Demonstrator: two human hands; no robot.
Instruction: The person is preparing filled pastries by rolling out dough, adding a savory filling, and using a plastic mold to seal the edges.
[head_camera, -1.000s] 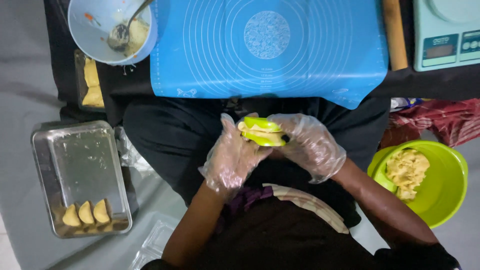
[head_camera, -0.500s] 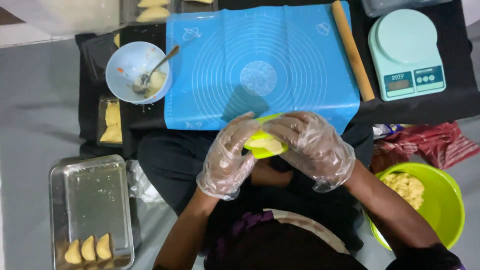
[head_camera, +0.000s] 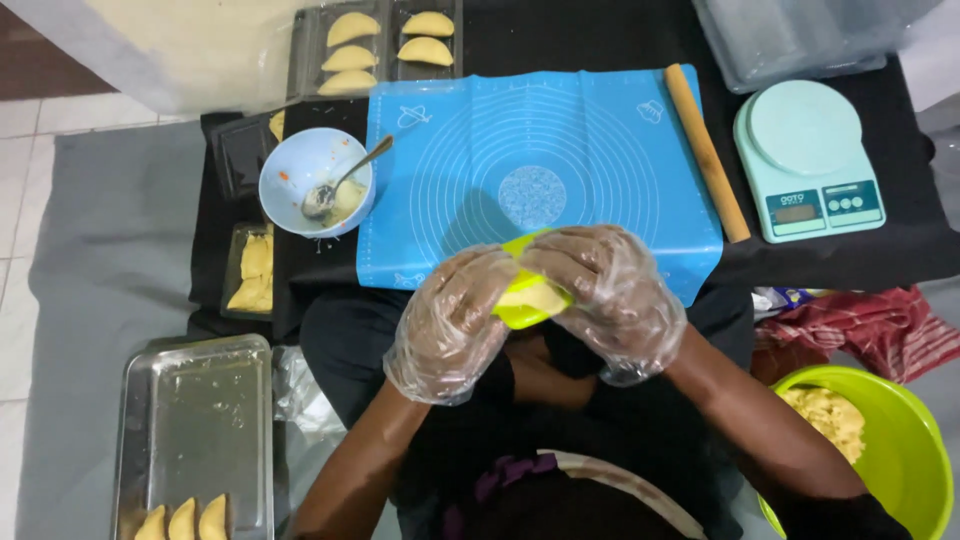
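Lime-green plastic dumpling press (head_camera: 522, 312) held between both gloved hands, in front of the torso, just at the near edge of the blue silicone mat (head_camera: 545, 150); pale dough shows at its open side. Left hand (head_camera: 455, 325) wrapped around the press from the left, fingers closed on it; right hand (head_camera: 610, 295) clamped over it from the right, fingers pressed down on the top half. Both hands wear thin clear plastic gloves.

Change over the last second: the view has tipped up, so more of the counter is in frame; the hands have kept the press at the same spot before the body, and the press looks more closed than a second ago, with less dough on show. Judgement: the fold is being squeezed shut, sealing stage.

Surroundings: white bowl with spoon (head_camera: 317, 182) left of the mat; wooden rolling pin (head_camera: 706, 150) at its right edge; pale green kitchen scale (head_camera: 808, 160) beyond; steel tray (head_camera: 195, 430) at lower left with three folded pastries; green bowl of filling (head_camera: 880, 450) at lower right.
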